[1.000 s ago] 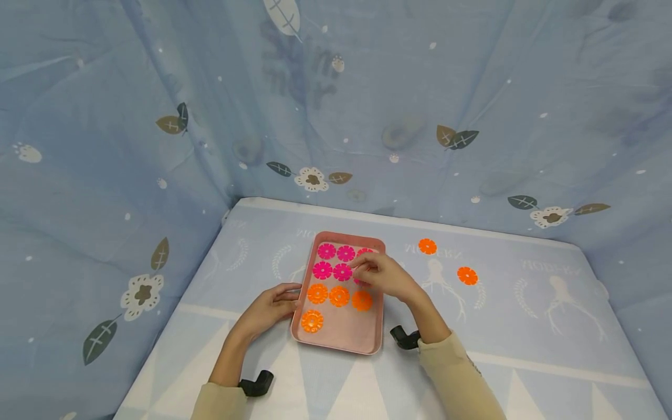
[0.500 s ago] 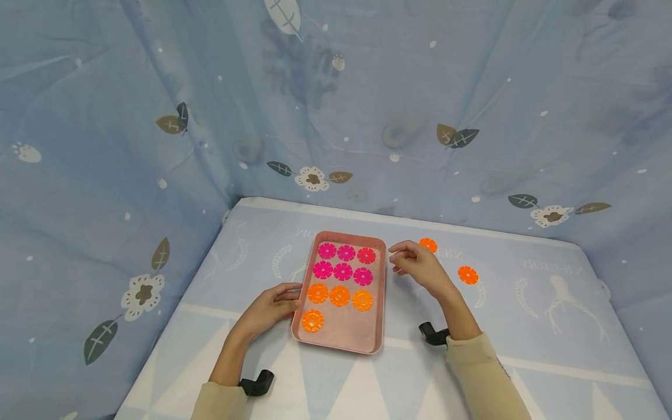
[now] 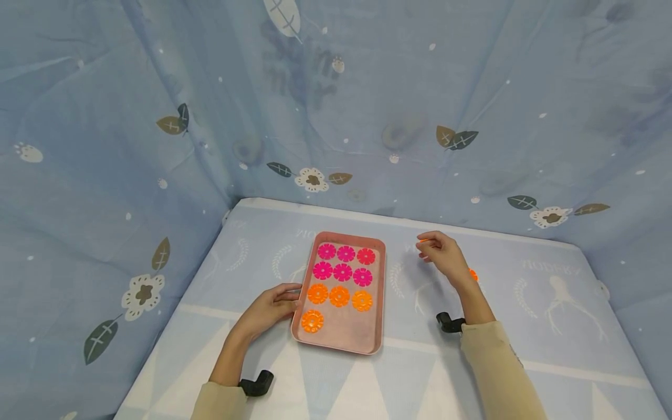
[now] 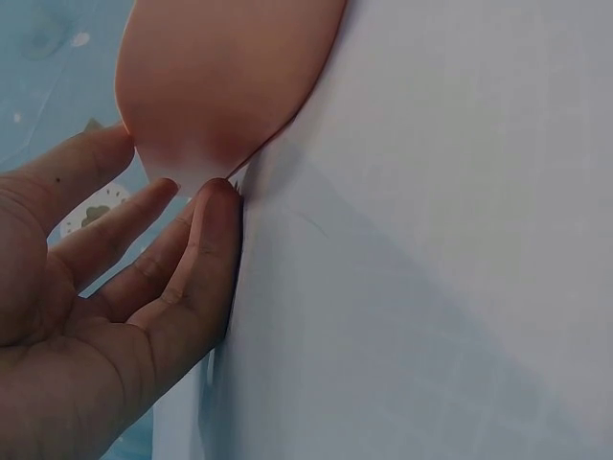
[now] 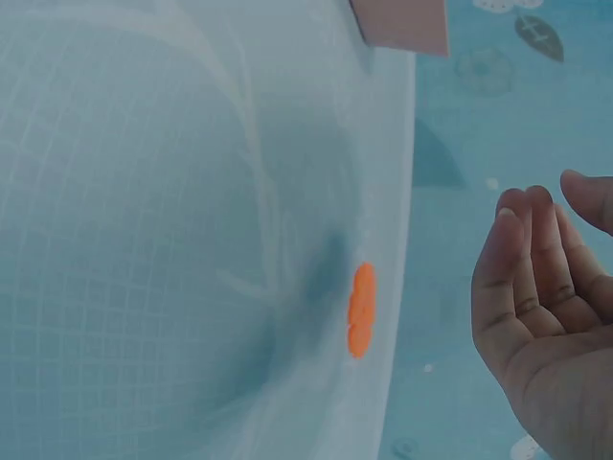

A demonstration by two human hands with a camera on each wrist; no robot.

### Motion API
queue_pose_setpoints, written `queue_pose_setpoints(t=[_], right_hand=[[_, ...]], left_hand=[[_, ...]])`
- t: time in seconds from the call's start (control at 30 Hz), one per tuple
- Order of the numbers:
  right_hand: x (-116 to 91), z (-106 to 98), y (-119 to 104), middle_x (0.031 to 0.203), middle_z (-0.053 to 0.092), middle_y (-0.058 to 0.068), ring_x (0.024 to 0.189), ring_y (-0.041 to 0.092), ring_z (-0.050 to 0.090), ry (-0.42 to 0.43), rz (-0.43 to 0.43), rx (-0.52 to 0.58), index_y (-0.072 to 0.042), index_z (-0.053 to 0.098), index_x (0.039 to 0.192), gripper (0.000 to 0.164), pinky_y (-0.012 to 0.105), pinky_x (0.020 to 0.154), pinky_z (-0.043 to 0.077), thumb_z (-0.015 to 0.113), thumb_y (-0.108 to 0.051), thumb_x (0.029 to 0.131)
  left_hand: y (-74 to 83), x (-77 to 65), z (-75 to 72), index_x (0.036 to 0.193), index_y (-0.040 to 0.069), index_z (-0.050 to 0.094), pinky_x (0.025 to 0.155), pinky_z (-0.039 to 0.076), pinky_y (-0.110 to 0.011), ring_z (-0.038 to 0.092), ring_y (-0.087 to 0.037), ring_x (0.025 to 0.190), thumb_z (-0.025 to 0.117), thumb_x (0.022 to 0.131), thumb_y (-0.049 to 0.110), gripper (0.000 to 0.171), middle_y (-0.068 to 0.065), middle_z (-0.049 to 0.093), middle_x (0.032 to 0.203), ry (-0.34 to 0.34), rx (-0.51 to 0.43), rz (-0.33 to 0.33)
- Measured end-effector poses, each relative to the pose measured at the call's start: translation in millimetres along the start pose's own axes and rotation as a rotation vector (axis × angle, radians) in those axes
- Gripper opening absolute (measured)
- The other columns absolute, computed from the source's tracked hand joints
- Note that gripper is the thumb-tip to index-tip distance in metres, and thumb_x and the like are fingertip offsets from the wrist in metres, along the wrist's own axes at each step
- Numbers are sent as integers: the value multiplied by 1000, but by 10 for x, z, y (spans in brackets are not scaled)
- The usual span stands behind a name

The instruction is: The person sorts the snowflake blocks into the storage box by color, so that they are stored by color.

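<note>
A shallow pink tray [image 3: 343, 340] holds rows of notched, flower-shaped plastic discs: pink ones such as the disc [image 3: 343, 272] toward the far end, orange ones such as the disc [image 3: 312, 321] nearer. My left hand [image 3: 270, 308] touches the tray's left side with loosely bent fingertips, right at the rim in the left wrist view. Off to the right, my right hand [image 3: 443, 255] hovers over the table, nothing between thumb and fingers. An orange disc [image 3: 424, 240] lies mostly hidden behind those fingers; an orange disc [image 5: 360, 311] also shows on the table in the right wrist view.
Another loose orange disc [image 3: 474, 274] shows partly past the right wrist. Patterned cloth covers the table [image 3: 525, 326], and a blue curtain [image 3: 367, 116] stands along its back and sides. A black camera mount [image 3: 257, 383] is strapped to each wrist.
My right hand has left the tray and moved right, over the loose orange discs. A disc it was covering at the tray's right side now shows. The left hand has stayed put.
</note>
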State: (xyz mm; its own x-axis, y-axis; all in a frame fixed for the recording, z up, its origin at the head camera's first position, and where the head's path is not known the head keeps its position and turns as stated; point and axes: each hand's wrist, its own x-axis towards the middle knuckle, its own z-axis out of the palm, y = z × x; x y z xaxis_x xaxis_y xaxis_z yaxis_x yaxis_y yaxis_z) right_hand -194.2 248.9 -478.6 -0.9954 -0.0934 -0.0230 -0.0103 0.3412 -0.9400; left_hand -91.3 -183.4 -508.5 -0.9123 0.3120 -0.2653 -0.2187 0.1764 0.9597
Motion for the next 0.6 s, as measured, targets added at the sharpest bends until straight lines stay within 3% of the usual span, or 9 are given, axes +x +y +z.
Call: queue_pose_setpoints(t=[0.27, 0.43, 0.6], right_hand=[[72, -62, 114, 115, 63, 21, 99, 42, 64, 90, 33, -45, 5, 57, 130, 39, 44, 82, 56, 62, -19, 101], [122, -65, 173, 112, 62, 19, 93, 37, 63, 179, 69, -49, 6, 60, 128, 37, 39, 78, 56, 65, -17, 99], [146, -71, 232, 117, 60, 21, 98, 35, 60, 245, 123, -5, 7, 60, 129, 38, 32, 78, 54, 65, -16, 99]], left_hand=[[-5, -4, -3, 143, -1, 50, 93, 53, -38, 61, -32, 114, 64, 99, 11, 48, -23, 58, 130, 0, 3, -3], [-8, -3, -5, 143, -1, 50, 93, 53, -39, 61, -32, 115, 64, 99, 12, 48, -23, 58, 130, -3, 0, -3], [-15, 2, -7, 143, -1, 50, 94, 53, -39, 61, -33, 115, 64, 99, 12, 49, -23, 58, 130, -8, 4, 5]])
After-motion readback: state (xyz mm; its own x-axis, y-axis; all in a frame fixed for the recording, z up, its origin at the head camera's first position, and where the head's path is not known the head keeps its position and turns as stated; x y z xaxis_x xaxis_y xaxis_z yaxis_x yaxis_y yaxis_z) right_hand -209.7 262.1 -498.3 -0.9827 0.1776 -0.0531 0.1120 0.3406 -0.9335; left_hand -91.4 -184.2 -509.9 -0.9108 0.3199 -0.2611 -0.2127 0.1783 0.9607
